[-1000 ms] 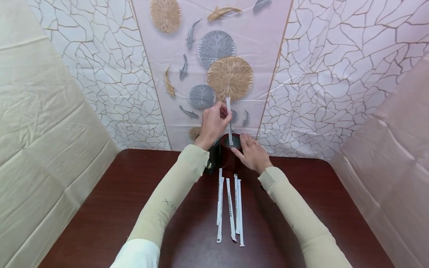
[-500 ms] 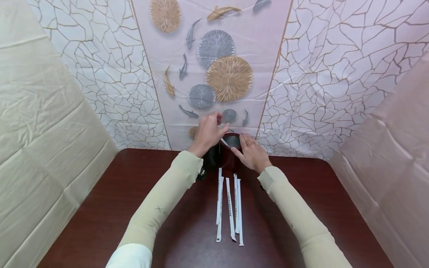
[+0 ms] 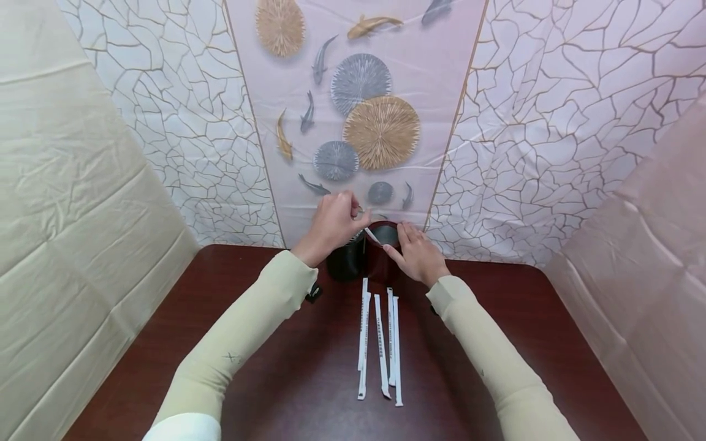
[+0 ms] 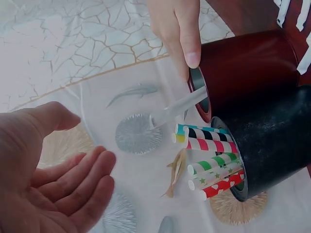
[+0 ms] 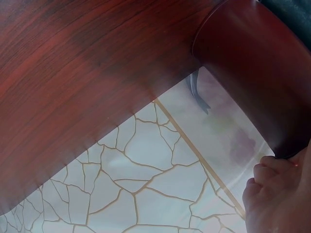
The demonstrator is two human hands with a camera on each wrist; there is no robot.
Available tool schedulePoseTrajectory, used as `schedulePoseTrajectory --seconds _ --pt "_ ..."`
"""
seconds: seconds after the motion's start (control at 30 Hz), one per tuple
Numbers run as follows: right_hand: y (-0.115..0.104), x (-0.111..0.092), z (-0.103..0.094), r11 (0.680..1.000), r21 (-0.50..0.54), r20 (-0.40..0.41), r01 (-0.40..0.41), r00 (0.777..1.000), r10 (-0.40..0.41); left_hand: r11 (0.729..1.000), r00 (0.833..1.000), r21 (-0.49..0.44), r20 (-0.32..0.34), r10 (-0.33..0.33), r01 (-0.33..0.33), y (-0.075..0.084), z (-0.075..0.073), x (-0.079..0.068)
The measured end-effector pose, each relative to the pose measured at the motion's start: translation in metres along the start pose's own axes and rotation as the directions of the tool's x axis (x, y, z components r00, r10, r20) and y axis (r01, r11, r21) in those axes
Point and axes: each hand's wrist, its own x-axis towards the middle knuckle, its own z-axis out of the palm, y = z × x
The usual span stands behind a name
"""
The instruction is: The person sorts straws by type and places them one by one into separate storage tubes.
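Observation:
A dark red cylindrical cup (image 3: 380, 266) stands at the back of the table, and my right hand (image 3: 421, 254) grips it at the rim, thumb in front and fingers on the right side. One white paper-wrapped straw (image 4: 180, 107) leans out of the red cup's mouth. Just off the straw's tip, my left hand (image 4: 63, 170) holds nothing, its fingers loosely bent and the thumb apart. To the left of the red cup is a black cup (image 4: 277, 141) with several patterned paper straws (image 4: 214, 167) in it.
Several white wrapped straws (image 3: 380, 346) lie lengthwise on the dark red wooden table (image 3: 469, 367), in front of the cups. Close behind the cups hangs a patterned cloth backdrop (image 3: 380, 131), and beige cloth walls (image 3: 83, 245) rise on both sides.
My left hand lowered the wrapped straw into the red cup, let it go and drew back left. The straw now leans left at the rim. My right hand has stayed on the cup.

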Motion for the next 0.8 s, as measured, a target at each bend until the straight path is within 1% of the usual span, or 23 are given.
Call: schedulePoseTrajectory --seconds 0.07,0.13,0.17,0.23,0.3,0.37,0.47,0.5,0.53,0.63,0.8 --pt "0.0 -0.001 0.0 1.0 0.003 0.001 -0.001 1.0 0.001 1.0 0.999 0.011 0.034 0.003 -0.003 0.001 -0.003 -0.004" --pt "-0.001 -0.001 -0.001 1.0 0.002 0.0 0.001 1.0 -0.001 1.0 0.996 0.016 0.086 -0.008 0.007 0.002 -0.006 -0.009" --pt "-0.001 -0.001 -0.001 1.0 0.0 -0.001 0.001 1.0 -0.001 1.0 0.993 0.02 0.116 -0.018 0.016 0.003 -0.007 -0.011" --pt "-0.001 -0.001 -0.001 1.0 -0.002 0.001 -0.002 1.0 0.002 0.998 0.98 0.034 0.19 -0.053 0.047 0.004 -0.008 -0.015" --pt "-0.001 -0.001 -0.001 1.0 -0.003 0.003 -0.004 1.0 0.004 0.997 0.96 0.042 0.269 -0.08 0.071 0.004 -0.006 -0.019" --pt "-0.001 -0.002 -0.001 1.0 -0.003 0.007 -0.007 1.0 0.007 0.994 0.935 0.057 0.339 -0.108 0.094 0.003 -0.003 -0.024" --pt "-0.001 -0.002 -0.002 1.0 -0.005 0.001 0.0 1.0 0.0 0.99 0.898 0.075 0.418 -0.14 0.119 0.001 0.004 -0.031" --pt "-0.001 -0.003 -0.002 1.0 -0.004 -0.004 0.004 1.0 -0.004 0.989 0.889 0.08 0.434 -0.147 0.125 0.0 0.007 -0.033" --pt "-0.001 -0.003 -0.002 1.0 -0.003 -0.01 0.008 1.0 -0.008 0.988 0.882 0.091 0.444 -0.154 0.127 -0.002 0.01 -0.036" --pt "-0.002 -0.004 -0.002 1.0 -0.004 -0.025 0.019 1.0 -0.019 0.986 0.865 0.087 0.473 -0.169 0.145 -0.007 0.021 -0.043" --pt "-0.002 -0.003 -0.002 1.0 -0.009 -0.022 0.015 1.0 -0.016 0.979 0.843 0.06 0.5 -0.198 0.195 -0.018 0.044 -0.058"
